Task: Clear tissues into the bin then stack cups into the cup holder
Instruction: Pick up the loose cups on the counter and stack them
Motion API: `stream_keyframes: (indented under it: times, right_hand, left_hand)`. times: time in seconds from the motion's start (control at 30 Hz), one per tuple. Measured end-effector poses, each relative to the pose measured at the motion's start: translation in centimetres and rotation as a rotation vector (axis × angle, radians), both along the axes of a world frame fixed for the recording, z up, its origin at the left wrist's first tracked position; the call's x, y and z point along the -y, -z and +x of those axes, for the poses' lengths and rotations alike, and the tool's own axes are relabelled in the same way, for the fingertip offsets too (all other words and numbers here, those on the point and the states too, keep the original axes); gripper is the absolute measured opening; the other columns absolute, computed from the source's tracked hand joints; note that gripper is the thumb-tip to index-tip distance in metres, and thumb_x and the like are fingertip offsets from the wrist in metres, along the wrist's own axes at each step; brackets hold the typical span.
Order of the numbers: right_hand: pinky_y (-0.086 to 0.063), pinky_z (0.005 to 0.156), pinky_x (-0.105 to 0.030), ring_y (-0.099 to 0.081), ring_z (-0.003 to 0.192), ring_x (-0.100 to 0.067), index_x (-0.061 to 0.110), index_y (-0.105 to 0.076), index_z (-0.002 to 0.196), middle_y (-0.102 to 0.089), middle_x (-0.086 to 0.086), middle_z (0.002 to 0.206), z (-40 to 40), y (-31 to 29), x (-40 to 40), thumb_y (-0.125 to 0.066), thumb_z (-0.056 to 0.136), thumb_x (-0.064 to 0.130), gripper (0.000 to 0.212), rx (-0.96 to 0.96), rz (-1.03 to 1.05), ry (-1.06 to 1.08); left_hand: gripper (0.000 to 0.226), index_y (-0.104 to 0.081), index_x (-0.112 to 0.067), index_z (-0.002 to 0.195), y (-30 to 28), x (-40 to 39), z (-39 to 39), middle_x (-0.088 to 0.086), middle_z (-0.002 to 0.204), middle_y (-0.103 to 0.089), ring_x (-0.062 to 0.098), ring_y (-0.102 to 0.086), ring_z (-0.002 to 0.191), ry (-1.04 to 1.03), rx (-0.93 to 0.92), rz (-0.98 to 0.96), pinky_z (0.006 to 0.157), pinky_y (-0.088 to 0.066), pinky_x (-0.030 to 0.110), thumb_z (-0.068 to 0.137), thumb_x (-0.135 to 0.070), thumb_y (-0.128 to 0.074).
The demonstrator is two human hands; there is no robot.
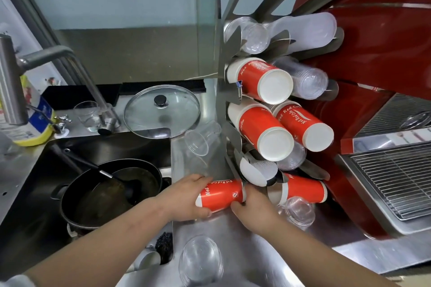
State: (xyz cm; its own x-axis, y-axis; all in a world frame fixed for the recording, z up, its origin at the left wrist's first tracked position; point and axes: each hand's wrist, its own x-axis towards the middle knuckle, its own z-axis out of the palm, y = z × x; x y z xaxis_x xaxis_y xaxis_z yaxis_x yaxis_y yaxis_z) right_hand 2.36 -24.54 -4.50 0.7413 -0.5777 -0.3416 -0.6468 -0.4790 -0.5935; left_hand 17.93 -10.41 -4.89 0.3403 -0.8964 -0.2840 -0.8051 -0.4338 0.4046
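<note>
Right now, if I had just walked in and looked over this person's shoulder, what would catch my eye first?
Probably the steel cup holder in the middle, bristling with stacks of red paper cups and clear plastic ones pointing out toward you. Low in the view, the left hand and right hand hold one red cup on its side at the holder's foot. To the left, a dark pan sits in the sink.

The cup holder [220, 91] stands on the counter [238, 240] between the sink [46, 158] on its left, which holds a pan [93, 196], and the coffee machine [373, 77] on its right, with a pot lid [162, 112] behind the sink and a plastic cup [200, 261] on the counter in front.
</note>
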Motion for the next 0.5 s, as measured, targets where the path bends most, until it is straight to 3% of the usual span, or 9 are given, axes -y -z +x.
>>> stream_keyframes:
  times: [0.1,0.23,0.4,0.5]
  right_hand:
    - [-0.044,0.074,-0.026,-0.06,0.088,-0.017,0.022,-0.054,0.113,-0.067,0.001,0.098,-0.8,0.0,-0.9,-0.056,0.084,0.023,0.029,0.06,0.103,0.031]
    - [-0.048,0.078,-0.023,-0.063,0.087,-0.01,0.025,-0.056,0.121,-0.067,0.007,0.098,-2.0,-0.5,-2.4,-0.057,0.084,0.016,0.038,0.186,0.152,0.021]
    - [-0.047,0.086,-0.024,-0.056,0.097,-0.009,0.026,-0.057,0.121,-0.059,0.004,0.11,-2.9,-2.4,-3.7,-0.055,0.083,0.022,0.038,0.316,-0.021,-0.15]
    - [-0.034,0.096,-0.008,-0.051,0.111,-0.003,0.025,-0.058,0.123,-0.054,0.013,0.122,-2.4,-3.9,-4.1,-0.053,0.084,0.016,0.041,0.372,-0.109,-0.295]
  left_hand:
    - [0.095,-0.022,-0.026,0.15,-0.1,-1.0,-0.4,-0.003,0.147,-0.036,0.016,-0.037,0.133,0.016,-0.017,0.002,0.11,-0.035,0.028,0.072,-0.054,-0.067]
    - [0.099,-0.018,-0.026,0.151,-0.1,-1.6,-0.7,-0.002,0.147,-0.036,0.017,-0.037,0.133,0.02,0.005,0.012,0.111,-0.034,0.029,0.07,-0.055,-0.067]
    - [0.096,-0.026,-0.033,0.146,-0.3,-2.9,-1.0,-0.007,0.136,-0.044,0.012,-0.046,0.122,-0.013,-0.024,-0.054,0.105,-0.04,0.029,0.063,-0.058,-0.069]
    - [0.092,-0.032,-0.038,0.14,-0.3,-3.8,-1.0,-0.012,0.131,-0.048,0.007,-0.049,0.117,-0.076,-0.101,-0.124,0.101,-0.044,0.029,0.059,-0.058,-0.071]
